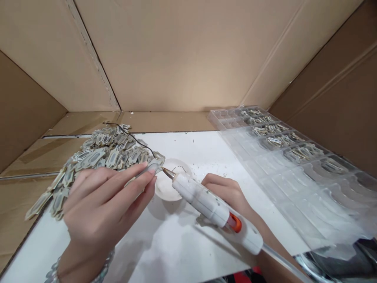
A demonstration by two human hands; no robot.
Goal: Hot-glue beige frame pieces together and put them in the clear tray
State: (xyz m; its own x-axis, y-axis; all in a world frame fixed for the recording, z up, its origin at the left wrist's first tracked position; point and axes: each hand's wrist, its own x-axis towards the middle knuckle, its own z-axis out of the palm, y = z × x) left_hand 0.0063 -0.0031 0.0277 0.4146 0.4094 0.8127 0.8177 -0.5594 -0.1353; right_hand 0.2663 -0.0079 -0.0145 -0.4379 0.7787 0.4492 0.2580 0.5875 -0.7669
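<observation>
My left hand [103,200] pinches a small flat ornate piece [153,169] between thumb and fingers, just left of a glue gun's tip. My right hand [228,192] grips a white glue gun [212,207] with an orange trigger; its brass nozzle [167,173] touches or nearly touches the held piece. Both hover over a small white dish [169,188] on the white board [182,243].
A heap of similar gold-and-grey pieces [97,157] with a thin black wire lies at the left. A clear plastic compartment tray [294,165], partly filled with pieces at its far end, lies at the right. Cardboard walls [176,55] enclose the work area.
</observation>
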